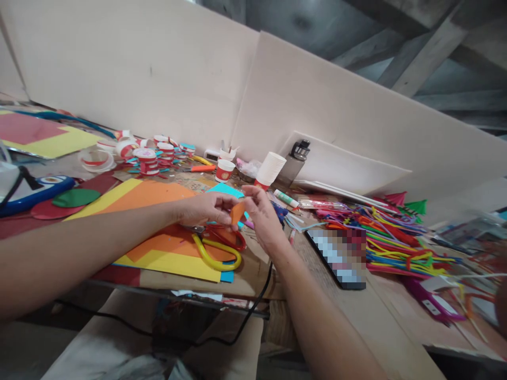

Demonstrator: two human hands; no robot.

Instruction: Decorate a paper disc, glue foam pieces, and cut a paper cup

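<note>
A small piece of orange paper (237, 213) is between my two hands, above the work table. My left hand (204, 208) pinches its left side with thumb and fingertips. From the right, the curled fingers of my right hand (262, 217) grip its other edge. Just below my hands lie scissors (217, 259) with yellow and red handles, resting on sheets of orange paper (158, 198) and yellow paper (174, 266). A bit of light blue paper (224, 189) shows behind my fingers.
Cut red-and-white paper cups (148, 161) cluster at the back left. Behind my hands stand a stack of white cups (271, 168) and a dark bottle (293, 162). To the right lie a phone (336, 258), colourful pipe cleaners (396, 240) and a glue stick (285, 198). A black cable (259, 295) hangs over the front edge.
</note>
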